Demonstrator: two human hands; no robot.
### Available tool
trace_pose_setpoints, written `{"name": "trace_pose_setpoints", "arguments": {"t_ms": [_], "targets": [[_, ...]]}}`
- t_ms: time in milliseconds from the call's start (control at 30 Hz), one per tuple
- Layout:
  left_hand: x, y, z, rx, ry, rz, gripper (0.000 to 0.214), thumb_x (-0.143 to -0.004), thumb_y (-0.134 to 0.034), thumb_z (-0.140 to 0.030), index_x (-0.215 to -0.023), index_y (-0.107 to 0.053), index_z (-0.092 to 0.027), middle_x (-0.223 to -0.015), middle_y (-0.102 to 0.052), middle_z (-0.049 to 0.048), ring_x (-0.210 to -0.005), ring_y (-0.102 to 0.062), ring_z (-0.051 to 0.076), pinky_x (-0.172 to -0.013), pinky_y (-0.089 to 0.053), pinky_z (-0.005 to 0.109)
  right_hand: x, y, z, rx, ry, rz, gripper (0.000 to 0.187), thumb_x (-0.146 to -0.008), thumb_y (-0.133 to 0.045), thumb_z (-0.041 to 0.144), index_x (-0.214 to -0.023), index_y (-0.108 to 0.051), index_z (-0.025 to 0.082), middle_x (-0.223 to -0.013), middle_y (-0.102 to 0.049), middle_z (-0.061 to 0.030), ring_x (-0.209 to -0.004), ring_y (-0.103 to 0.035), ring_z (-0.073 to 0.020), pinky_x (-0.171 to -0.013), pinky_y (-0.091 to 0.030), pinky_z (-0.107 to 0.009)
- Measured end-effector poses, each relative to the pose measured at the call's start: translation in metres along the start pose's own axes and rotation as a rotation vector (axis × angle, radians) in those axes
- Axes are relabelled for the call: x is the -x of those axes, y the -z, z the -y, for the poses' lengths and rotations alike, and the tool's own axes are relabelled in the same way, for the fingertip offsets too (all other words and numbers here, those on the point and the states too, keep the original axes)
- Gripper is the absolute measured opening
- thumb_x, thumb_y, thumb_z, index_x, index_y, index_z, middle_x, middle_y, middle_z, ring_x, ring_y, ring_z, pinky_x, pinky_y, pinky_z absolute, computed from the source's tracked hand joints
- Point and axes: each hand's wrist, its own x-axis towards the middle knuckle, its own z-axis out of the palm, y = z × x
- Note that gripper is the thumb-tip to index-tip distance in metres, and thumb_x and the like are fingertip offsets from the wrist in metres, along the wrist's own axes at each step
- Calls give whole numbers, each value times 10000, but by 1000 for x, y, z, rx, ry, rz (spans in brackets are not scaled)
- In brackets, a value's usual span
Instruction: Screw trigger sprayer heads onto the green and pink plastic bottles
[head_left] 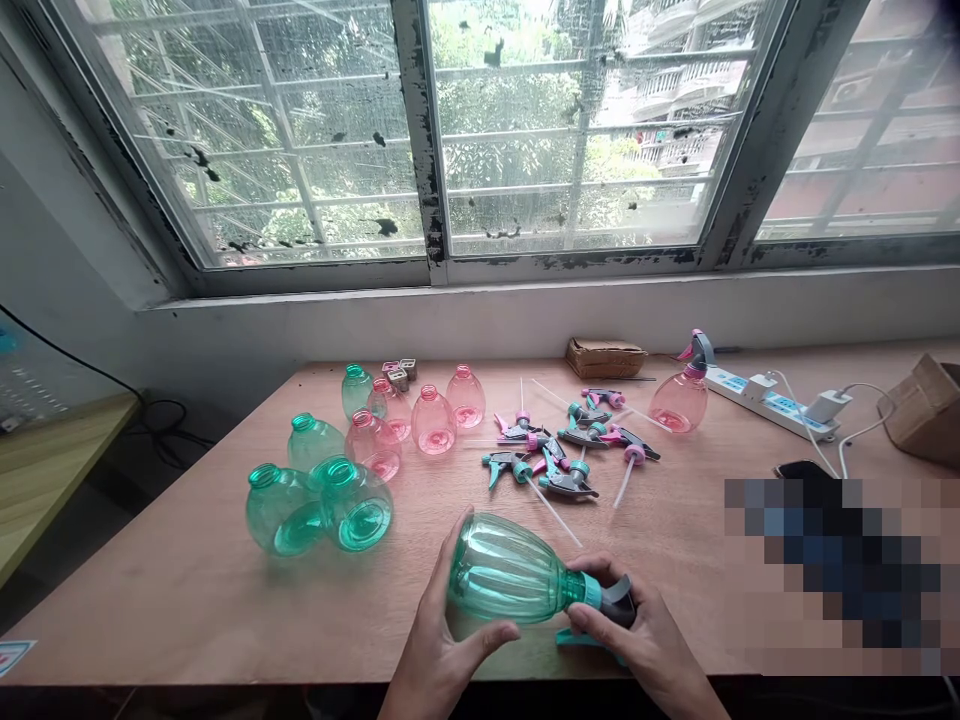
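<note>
A clear green spray bottle (510, 570) lies on its side in the air near the table's front edge, its neck toward the right. My left hand (448, 630) cups its base, thumb below. A black and teal trigger sprayer head (616, 602) sits at the bottle's neck. Around that head and its teal collar my right hand (637, 625) is closed. The teal trigger (581, 638) points down toward the table. Whether the collar is fully tight I cannot tell. Just beyond my hands lies a pile of loose trigger sprayer heads (566, 483), pink and teal, with white tubes.
Several green bottles (281, 515) and pink bottles (433, 420) without heads stand at the left. A pink spray bottle (679, 400) with its head on stands at the back right, beside a power strip (772, 402). Cardboard boxes (606, 358) and a blurred patch are also on the table (225, 620).
</note>
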Motion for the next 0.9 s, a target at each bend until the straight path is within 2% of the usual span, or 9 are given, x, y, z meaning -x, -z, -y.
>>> {"name": "trace_pose_setpoints", "arguments": {"t_ms": [167,300,467,600,733,900], "targets": [[0,-1,-2,-51,6,-2,928,-800,-822,-355,-1548,-278,-435,-1659,-327,2,-1519,-291,324,-1256,-228,498,0,1,-1,13,-3,1,407,-765,-809,523,-970,-731,180,-626,-655,15,-608,-618,-168,-610,-542,-296],[0,-1,-1,-57,0,5,966,-773,-841,-365,-1547,-270,-450,-1666,-311,-12,-1532,-252,327,-1263,-190,514,0,0,-2,-53,-23,2,410,-734,-837,514,-949,-731,182,-629,-639,21,-600,-616,-164,-593,-567,-298],[1,-1,0,-27,-7,-9,977,-773,-834,-392,-1560,-256,-421,-1680,-277,9,-1536,-241,328,-1262,-199,503,0,-3,2,-38,2,3,402,-694,-873,477,-954,-756,194,-761,-688,-10,-677,-648,-186,-599,-586,-295],[1,-1,-2,-65,-7,-19,981,-760,-850,-367,-1550,-274,-437,-1675,-289,1,-1531,-256,326,-1262,-202,499,0,-2,5,1,8,7,374,-735,-841,481,-959,-754,195,-653,-633,24,-626,-628,-174,-595,-573,-288],[0,-1,-4,-86,-4,-37,940,-778,-835,-357,-1530,-286,-484,-1662,-319,-46,-1535,-252,304,-1269,-169,497,0,0,5,10,-10,31,351,-775,-812,472,-973,-738,192,-637,-628,31,-610,-630,-170,-616,-574,-297],[0,0,-3,-40,-2,5,1087,-718,-876,-378,-1577,-209,-401,-1684,-264,19,-1542,-221,328,-1264,-194,500,1,-2,4,-4,-7,0,385,-720,-851,469,-978,-754,201,-742,-672,4,-663,-646,-188,-598,-580,-298]]}}
